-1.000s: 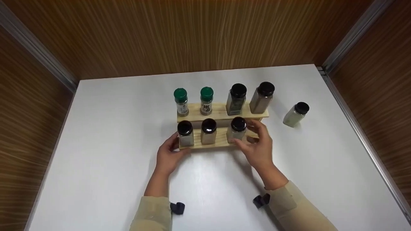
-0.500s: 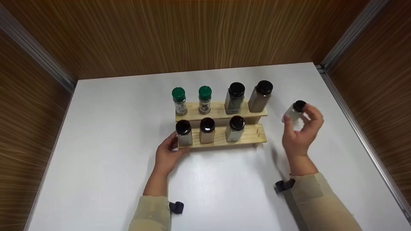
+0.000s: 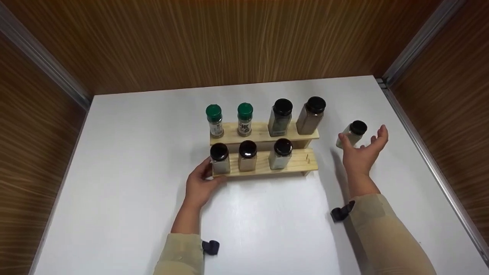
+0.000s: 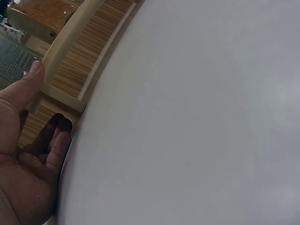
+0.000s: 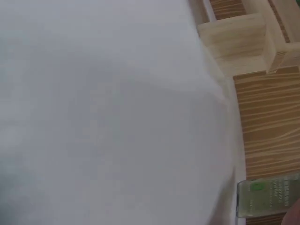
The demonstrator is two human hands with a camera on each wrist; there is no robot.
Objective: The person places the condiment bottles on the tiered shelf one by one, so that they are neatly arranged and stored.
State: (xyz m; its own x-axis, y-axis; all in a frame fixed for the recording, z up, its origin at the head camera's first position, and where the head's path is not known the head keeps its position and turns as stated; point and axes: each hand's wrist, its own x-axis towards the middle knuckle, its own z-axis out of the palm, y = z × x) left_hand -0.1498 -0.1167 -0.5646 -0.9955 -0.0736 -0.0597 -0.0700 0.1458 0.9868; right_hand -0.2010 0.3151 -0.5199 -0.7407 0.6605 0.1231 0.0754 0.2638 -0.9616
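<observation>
A two-tier wooden spice rack (image 3: pixel 259 165) stands on the white table. My left hand (image 3: pixel 200 187) grips the left end of its lower shelf; in the left wrist view the thumb (image 4: pixel 29 86) lies on the shelf edge, fingers beneath. At the right, a square spice jar (image 3: pixel 349 138) with black cap and pale green contents stands apart from the rack. My right hand (image 3: pixel 361 154) is beside this jar, fingers spread, thumb overlapping its left side; whether it touches cannot be told. The right wrist view shows the jar's label (image 5: pixel 272 194) and a fingertip.
The lower shelf holds three black-capped jars, among them a pale one (image 3: pixel 280 157), with bare wood and a small peg (image 3: pixel 308 158) at its right end. Two green-capped shakers (image 3: pixel 245 119) and two tall black-capped jars (image 3: pixel 310 116) stand on the upper shelf. Wood-grain panels (image 3: pixel 237 42) surround the table.
My right hand has left the rack's lower right end and moved right to the lone jar. Its fingers, close around the jar's cap half a second ago, are now spread. The left hand stays put.
</observation>
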